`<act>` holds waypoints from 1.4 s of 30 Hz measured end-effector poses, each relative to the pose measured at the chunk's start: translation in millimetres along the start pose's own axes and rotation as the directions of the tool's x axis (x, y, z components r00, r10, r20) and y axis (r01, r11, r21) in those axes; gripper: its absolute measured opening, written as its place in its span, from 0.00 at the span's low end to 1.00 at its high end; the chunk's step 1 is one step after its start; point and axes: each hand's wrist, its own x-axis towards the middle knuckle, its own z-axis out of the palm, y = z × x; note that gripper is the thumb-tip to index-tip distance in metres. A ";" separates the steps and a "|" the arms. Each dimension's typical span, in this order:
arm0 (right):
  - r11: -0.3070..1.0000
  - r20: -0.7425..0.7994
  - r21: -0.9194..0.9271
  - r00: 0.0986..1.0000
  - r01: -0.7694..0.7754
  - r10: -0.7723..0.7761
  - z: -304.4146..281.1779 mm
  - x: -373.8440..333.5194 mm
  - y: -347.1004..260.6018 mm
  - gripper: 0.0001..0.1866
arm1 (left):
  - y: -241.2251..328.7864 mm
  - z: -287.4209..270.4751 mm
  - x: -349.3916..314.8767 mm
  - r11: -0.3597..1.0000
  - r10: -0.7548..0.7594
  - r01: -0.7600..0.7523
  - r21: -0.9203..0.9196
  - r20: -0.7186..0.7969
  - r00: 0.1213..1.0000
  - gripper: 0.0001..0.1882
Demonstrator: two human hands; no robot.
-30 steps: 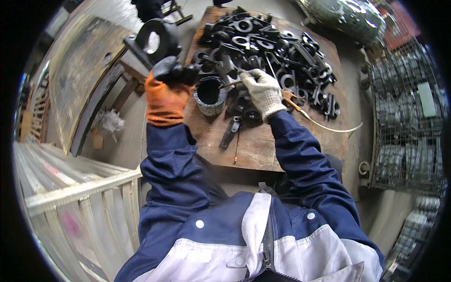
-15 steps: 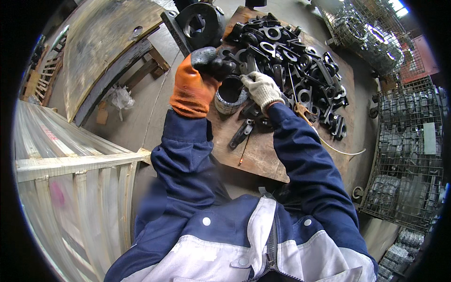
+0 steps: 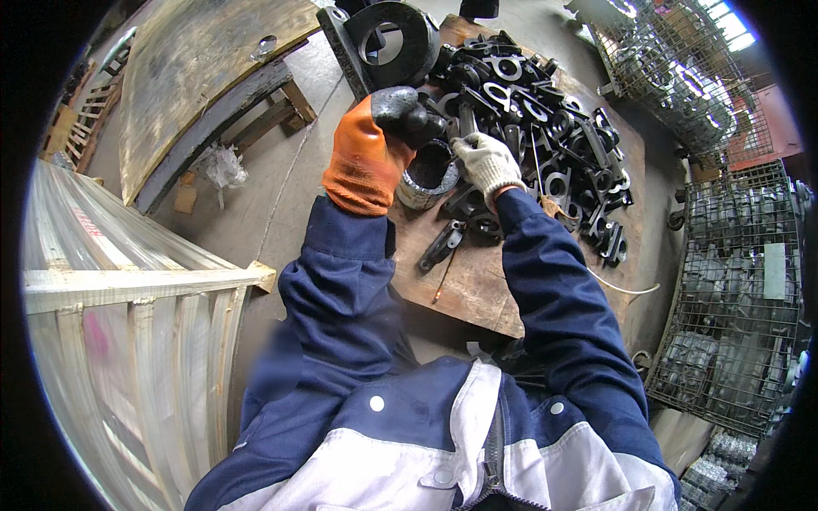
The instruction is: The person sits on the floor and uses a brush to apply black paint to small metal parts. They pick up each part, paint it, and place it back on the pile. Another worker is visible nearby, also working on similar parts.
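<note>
My left hand (image 3: 375,149), in an orange glove with black-coated fingers, is closed on the lower end of a black metal bracket (image 3: 423,41). The bracket has a flat plate on one side and a large round hole. My right hand (image 3: 490,162), in a white knit glove, is closed beside the rim of a round, stained can (image 3: 423,198) with a dark inside. What its fingertips pinch is hidden. Many black metal parts (image 3: 558,128) with holes lie piled beyond and to the right of it. A black elongated part (image 3: 440,245) lies nearer to me.
The parts rest on a wooden board (image 3: 490,298). An air blow gun (image 3: 554,207) with a pale hose lies at its right. Wire cages (image 3: 724,281) full of metal parts stand at the right. A slatted wooden crate (image 3: 145,289) and a wooden table (image 3: 196,77) are on the left.
The bracket and my left hand have moved slightly right. My right hand has shifted a little right too, still by the can. The whole view has shifted slightly.
</note>
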 end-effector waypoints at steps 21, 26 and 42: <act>0.948 0.096 0.291 0.990 -0.125 0.101 32.2 19.2 9.3 0.15 | 7.3 8.9 -5.7 0.997 0.061 -0.062 0.035 0.036 0.997 0.10; 0.991 0.114 0.069 0.988 -0.113 0.104 31.2 16.0 -0.3 0.18 | 2.7 5.7 -1.8 0.969 0.136 -0.109 0.224 -0.110 0.985 0.11; 0.980 0.181 -0.193 0.983 0.041 -0.005 31.0 18.1 2.3 0.21 | -2.0 -5.6 2.1 0.953 0.160 -0.123 0.278 -0.116 0.980 0.12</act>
